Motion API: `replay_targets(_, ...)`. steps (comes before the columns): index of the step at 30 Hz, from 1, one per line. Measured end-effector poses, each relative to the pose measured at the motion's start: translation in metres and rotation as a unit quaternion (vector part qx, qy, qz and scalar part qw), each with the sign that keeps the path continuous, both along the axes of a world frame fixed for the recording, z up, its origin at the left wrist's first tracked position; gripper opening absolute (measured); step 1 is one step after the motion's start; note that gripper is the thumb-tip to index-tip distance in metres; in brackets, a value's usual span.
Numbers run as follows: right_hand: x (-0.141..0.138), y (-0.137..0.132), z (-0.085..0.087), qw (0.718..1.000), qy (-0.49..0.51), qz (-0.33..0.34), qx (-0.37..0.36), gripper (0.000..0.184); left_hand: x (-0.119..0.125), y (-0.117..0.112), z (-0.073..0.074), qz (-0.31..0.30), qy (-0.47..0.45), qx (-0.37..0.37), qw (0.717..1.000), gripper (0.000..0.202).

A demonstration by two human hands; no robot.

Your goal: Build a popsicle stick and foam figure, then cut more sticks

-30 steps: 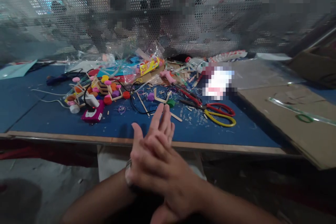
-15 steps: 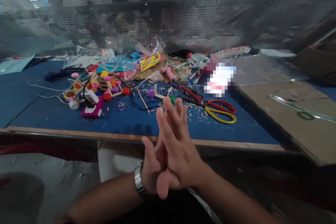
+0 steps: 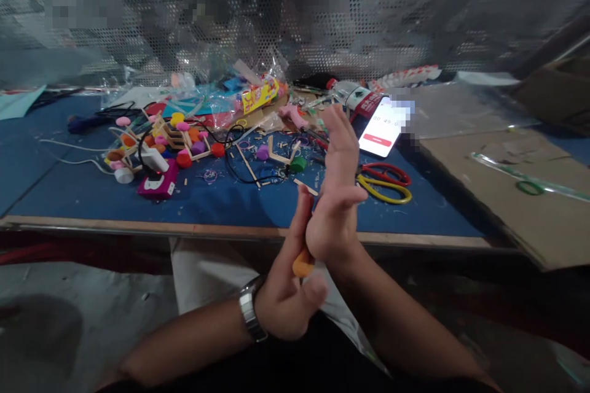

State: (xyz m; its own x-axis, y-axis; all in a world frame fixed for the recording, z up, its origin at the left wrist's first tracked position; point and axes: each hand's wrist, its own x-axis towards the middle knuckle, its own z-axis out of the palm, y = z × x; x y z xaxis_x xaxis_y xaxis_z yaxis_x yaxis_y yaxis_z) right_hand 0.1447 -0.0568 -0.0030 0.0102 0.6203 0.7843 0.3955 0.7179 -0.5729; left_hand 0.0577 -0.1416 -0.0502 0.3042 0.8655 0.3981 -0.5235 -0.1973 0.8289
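Note:
My two hands are pressed palm to palm in front of the table edge, with a small orange clay lump [image 3: 302, 264] squeezed between them. My left hand [image 3: 283, 301], with a metal wristwatch [image 3: 249, 317], lies underneath with its thumb curled up. My right hand [image 3: 335, 196] lies on top, its fingers stretched upward and its heel on the lump. Most of the clay is hidden between the palms.
A blue table [image 3: 230, 206] carries a stick-and-clay model [image 3: 170, 144], a magenta device [image 3: 157, 186], black wires, loose sticks, red and yellow scissors [image 3: 385, 183], a lit phone [image 3: 383, 132] and a yellow box [image 3: 260, 96]. Cardboard [image 3: 498, 209] lies at right. A perforated screen [image 3: 322, 31] stands behind.
My right hand has slid forward and up over my left hand, which has dropped back toward me. The orange lump now shows between the palms.

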Motion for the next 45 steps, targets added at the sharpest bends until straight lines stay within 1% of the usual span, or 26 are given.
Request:
replay_targets(2,0.003,0.000,0.001,1.000,0.025,0.016,-0.005,0.085,0.000,0.002,0.003,0.016,-0.052,-0.050,0.997,0.057)
replay_targets(3,0.006,-0.002,0.002,0.999,0.026,0.028,-0.009,0.086,-0.001,0.004,0.007,0.029,-0.091,-0.075,0.993,0.052)
replay_targets(5,0.013,-0.012,0.006,0.997,-0.014,0.069,-0.009,0.084,-0.006,0.008,0.016,0.048,-0.146,-0.117,0.981,0.052)
replay_targets(7,0.019,-0.025,0.006,0.985,-0.114,0.131,-0.001,0.075,-0.013,0.011,0.028,0.050,-0.161,-0.155,0.974,0.066)
replay_targets(8,0.021,-0.030,0.005,0.976,-0.160,0.149,0.003,0.072,-0.017,0.011,0.033,0.036,-0.152,-0.168,0.973,0.075)
replay_targets(10,0.022,-0.039,-0.001,0.967,-0.202,0.153,0.014,0.068,-0.021,0.012,0.040,0.019,-0.133,-0.174,0.976,0.088)
replay_targets(13,0.018,-0.045,-0.012,0.980,-0.166,0.107,0.042,0.058,-0.021,0.013,0.044,0.025,-0.122,-0.164,0.979,0.091)
replay_targets(16,0.013,-0.050,-0.016,0.990,-0.107,0.076,0.050,0.045,-0.017,0.015,0.043,0.020,-0.132,-0.155,0.979,0.089)
replay_targets(20,0.014,-0.056,-0.011,0.994,-0.051,0.071,0.061,0.028,-0.017,0.018,0.043,-0.006,-0.149,-0.148,0.978,0.085)
replay_targets(22,0.019,-0.056,-0.008,0.994,-0.032,0.077,0.064,0.027,-0.022,0.020,0.043,-0.005,-0.149,-0.134,0.980,0.084)
replay_targets(24,0.026,-0.053,-0.004,0.994,-0.032,0.085,0.053,0.029,-0.029,0.024,0.043,-0.001,-0.111,-0.107,0.988,0.081)
replay_targets(25,0.030,-0.050,-0.001,0.994,-0.043,0.084,0.047,0.030,-0.033,0.027,0.043,0.003,-0.071,-0.086,0.994,0.077)
replay_targets(27,0.038,-0.038,0.004,0.994,-0.077,0.071,0.043,0.030,-0.042,0.037,0.045,0.027,0.046,-0.029,0.998,0.065)
replay_targets(29,0.046,-0.022,0.008,0.989,-0.119,0.063,0.052,0.027,-0.050,0.052,0.048,0.070,0.159,0.029,0.984,0.049)
replay_targets(30,0.049,-0.013,0.011,0.986,-0.140,0.067,0.060,0.026,-0.053,0.061,0.051,0.088,0.187,0.040,0.978,0.043)
replay_targets(31,0.052,-0.004,0.013,0.982,-0.159,0.072,0.067,0.028,-0.055,0.071,0.054,0.098,0.196,0.045,0.975,0.040)
replay_targets(33,0.055,0.015,0.016,0.975,-0.188,0.085,0.081,0.038,-0.058,0.092,0.062,0.108,0.202,0.035,0.973,0.035)
replay_targets(35,0.056,0.034,0.018,0.970,-0.203,0.092,0.093,0.051,-0.060,0.111,0.068,0.103,0.211,0.022,0.972,0.037)
replay_targets(36,0.056,0.043,0.019,0.970,-0.204,0.094,0.098,0.053,-0.061,0.120,0.071,0.097,0.219,0.023,0.971,0.039)
replay_targets(39,0.055,0.068,0.023,0.969,-0.194,0.102,0.115,0.041,-0.064,0.143,0.075,0.088,0.239,0.065,0.965,0.043)
replay_targets(42,0.054,0.090,0.025,0.965,-0.182,0.134,0.130,0.031,-0.068,0.161,0.076,0.106,0.252,0.129,0.953,0.044)
replay_targets(44,0.054,0.101,0.023,0.963,-0.177,0.151,0.134,0.030,-0.071,0.171,0.076,0.129,0.278,0.162,0.938,0.038)
replay_targets(45,0.053,0.105,0.021,0.963,-0.176,0.153,0.134,0.034,-0.072,0.174,0.075,0.141,0.294,0.173,0.929,0.033)
